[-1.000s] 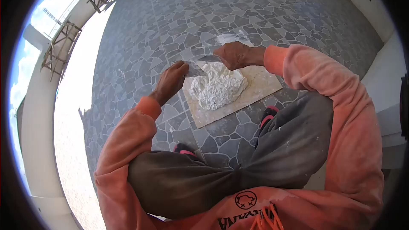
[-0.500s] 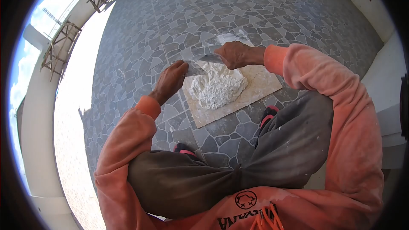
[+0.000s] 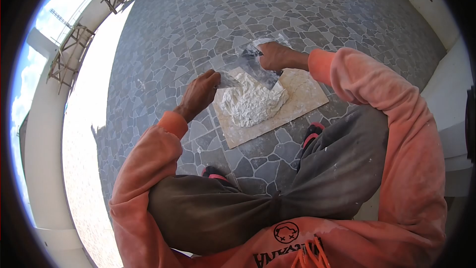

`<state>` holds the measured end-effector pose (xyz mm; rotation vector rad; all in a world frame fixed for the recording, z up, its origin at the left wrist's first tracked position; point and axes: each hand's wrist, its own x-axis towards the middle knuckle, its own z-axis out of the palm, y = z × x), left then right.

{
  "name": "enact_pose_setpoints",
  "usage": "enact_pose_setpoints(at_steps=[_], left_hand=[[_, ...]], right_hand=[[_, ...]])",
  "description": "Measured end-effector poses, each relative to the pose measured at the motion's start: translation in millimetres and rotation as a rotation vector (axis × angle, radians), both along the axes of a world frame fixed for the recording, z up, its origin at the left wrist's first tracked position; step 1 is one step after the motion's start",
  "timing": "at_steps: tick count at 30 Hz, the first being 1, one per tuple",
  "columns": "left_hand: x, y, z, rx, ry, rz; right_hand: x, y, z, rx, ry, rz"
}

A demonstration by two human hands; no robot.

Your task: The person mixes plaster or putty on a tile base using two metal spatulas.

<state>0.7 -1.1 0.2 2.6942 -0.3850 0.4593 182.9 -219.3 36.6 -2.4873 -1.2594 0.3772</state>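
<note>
the left hand [image 3: 199, 92] is clasping a blade [image 3: 228, 81] and the right hand [image 3: 275, 56] is clasping a second, white-smeared blade [image 3: 264, 75], while white paste [image 3: 252, 103] is lying heaped on the board [image 3: 306, 97] beneath them.

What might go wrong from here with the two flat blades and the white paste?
The white paste sits near the board's left edge, so some might spill onto the floor. The left hand and right hand hold the left blade and right blade close together, so they might knock.
</note>
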Motion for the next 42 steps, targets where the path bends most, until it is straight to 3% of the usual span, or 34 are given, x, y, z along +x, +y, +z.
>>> enact_pose_setpoints(at_steps=[5, 8, 11, 14, 17, 21, 27, 30, 34, 42], left_hand=[[1.1, 0.1, -0.3, -0.006, 0.008, 0.002], [1.7, 0.5, -1.4, -0.014, 0.005, 0.009], [3.2, 0.4, -1.3, -0.155, 0.028, 0.048], [1.0, -7.1, 5.8, -0.382, -0.009, 0.131], [-2.0, -6.0, 17.7, -0.445, -0.011, 0.392], [-12.6, -4.6, 48.3, -1.116, 0.077, 0.405], [-11.4, 12.4, 49.4, -1.612, -0.009, 0.507], [-16.5, 10.3, 60.7, -1.652, 0.127, 0.563], [-28.1, -12.5, 96.2, -1.636, 0.201, 0.545], [-35.7, 12.2, 69.0, -2.132, 0.313, 0.105]], right_hand=[[10.5, 0.1, -4.0, 0.083, 0.154, -0.098], [-0.9, 0.9, 6.5, 0.082, 0.087, -0.223], [-8.7, -1.3, 17.2, 0.187, 0.432, -0.380], [-2.0, -5.2, 17.0, 0.284, 0.606, -0.447], [12.8, -14.1, 12.9, 0.328, 0.712, -0.403], [16.5, -14.6, 23.9, 0.423, 0.831, -0.382], [-8.3, -7.2, 61.8, 0.603, 1.048, -0.335], [-21.4, -3.4, 77.2, 0.710, 1.137, -0.332], [-23.4, -2.6, 84.2, 0.739, 1.158, -0.283], [-39.4, -1.0, 99.8, 0.790, 1.052, 0.026]])
